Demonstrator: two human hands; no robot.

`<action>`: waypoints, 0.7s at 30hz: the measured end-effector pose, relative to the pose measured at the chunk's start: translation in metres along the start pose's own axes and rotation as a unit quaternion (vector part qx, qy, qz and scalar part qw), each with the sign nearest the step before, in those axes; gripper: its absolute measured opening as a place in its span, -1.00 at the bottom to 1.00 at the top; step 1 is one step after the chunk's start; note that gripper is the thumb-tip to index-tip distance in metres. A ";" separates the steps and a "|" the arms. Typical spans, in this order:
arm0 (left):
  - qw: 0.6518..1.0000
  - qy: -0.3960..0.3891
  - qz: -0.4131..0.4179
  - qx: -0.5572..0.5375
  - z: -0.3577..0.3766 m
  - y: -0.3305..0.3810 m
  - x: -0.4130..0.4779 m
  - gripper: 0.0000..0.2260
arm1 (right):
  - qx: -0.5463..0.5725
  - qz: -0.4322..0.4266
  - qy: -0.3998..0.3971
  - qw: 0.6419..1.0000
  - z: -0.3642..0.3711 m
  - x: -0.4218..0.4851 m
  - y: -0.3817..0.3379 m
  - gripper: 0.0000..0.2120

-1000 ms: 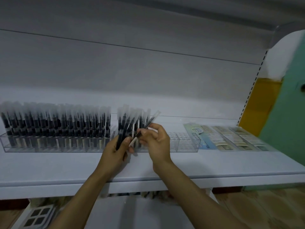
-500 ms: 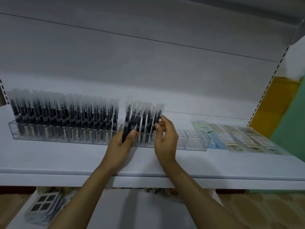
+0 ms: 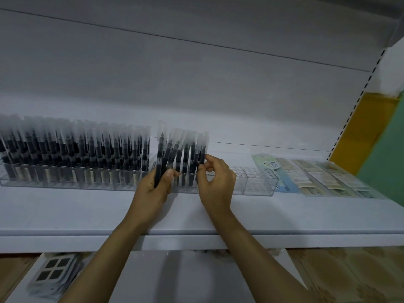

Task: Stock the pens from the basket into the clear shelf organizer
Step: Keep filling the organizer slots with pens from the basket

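Head: clear organizer (image 3: 258, 184) on white shelf (image 3: 284, 215), green wall (image 3: 389, 167).

Retail shop, stationery section. A long white display shelf (image 3: 284, 215) is running in front of a plain back panel (image 3: 196, 84), and a slotted upright (image 3: 358, 99) of the kind used in shop racking is standing at its right end. Dozens of identical capped pens (image 3: 76, 154) are standing in rows in a clear organizer (image 3: 258, 186), and flat carded packets (image 3: 317, 178) are lying side by side just right of it. More packaged goods (image 3: 52, 272) are lying on the lower shelf (image 3: 175, 281).
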State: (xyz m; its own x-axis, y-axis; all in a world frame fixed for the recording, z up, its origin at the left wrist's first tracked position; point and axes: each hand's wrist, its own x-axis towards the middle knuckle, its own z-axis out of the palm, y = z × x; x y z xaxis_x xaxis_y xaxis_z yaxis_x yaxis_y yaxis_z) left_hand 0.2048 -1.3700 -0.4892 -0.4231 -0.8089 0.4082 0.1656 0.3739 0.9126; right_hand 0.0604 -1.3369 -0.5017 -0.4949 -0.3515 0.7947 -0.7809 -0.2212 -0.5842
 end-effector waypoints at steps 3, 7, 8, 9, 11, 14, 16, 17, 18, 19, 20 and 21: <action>1.000 -0.005 -0.002 0.002 -0.001 -0.001 0.000 -0.74 | 0.010 0.006 -0.004 1.000 0.000 0.000 0.002 -0.72; 0.999 -0.032 0.005 0.031 0.001 -0.002 -0.002 -0.70 | 0.014 0.016 -0.006 1.000 0.000 0.000 0.002 -0.78; 0.998 -0.042 0.009 0.042 0.002 -0.002 -0.002 -0.70 | 0.017 0.018 -0.006 1.000 0.000 0.000 0.002 -0.77; 0.997 -0.050 0.009 0.051 0.003 -0.001 -0.003 -0.69 | 0.020 0.018 -0.006 1.000 0.000 0.000 0.002 -0.76; 0.996 -0.065 0.009 0.065 0.003 -0.002 -0.002 -0.67 | 0.026 0.020 -0.008 0.999 0.000 -0.001 0.003 -0.75; 0.992 -0.090 0.016 0.086 0.004 -0.003 -0.002 -0.64 | 0.033 0.015 -0.010 0.999 -0.001 -0.001 0.004 -0.76; 0.992 -0.089 0.016 0.092 0.004 -0.004 -0.002 -0.60 | 0.038 0.017 -0.013 0.999 -0.001 0.000 0.004 -0.73; 0.992 -0.084 0.013 0.089 0.004 -0.003 -0.002 -0.57 | 0.046 0.021 -0.012 0.999 -0.001 0.000 0.003 -0.72; 0.993 -0.078 0.007 0.084 0.003 -0.003 -0.002 -0.55 | 0.055 0.029 -0.007 0.998 -0.003 0.000 0.002 -0.72; 0.994 -0.072 -0.002 0.078 0.003 -0.002 -0.002 -0.53 | 0.067 0.038 0.004 0.997 -0.004 -0.001 0.000 -0.71; 0.995 -0.066 -0.012 0.071 0.003 -0.001 -0.001 -0.53 | 0.075 0.047 0.019 0.996 -0.006 0.000 -0.002 -0.72; 0.996 -0.061 -0.023 0.062 0.003 0.001 -0.002 -0.55 | 0.081 0.052 0.036 0.995 -0.010 0.000 -0.005 -0.72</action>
State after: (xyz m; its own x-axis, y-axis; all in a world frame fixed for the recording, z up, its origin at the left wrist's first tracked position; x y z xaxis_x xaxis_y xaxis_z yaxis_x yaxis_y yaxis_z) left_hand 0.2027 -1.3671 -0.4895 -0.5348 -0.7681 0.3522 0.0344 0.3967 0.9173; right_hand 0.0607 -1.3269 -0.4971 -0.6005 -0.3151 0.7350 -0.6555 -0.3325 -0.6781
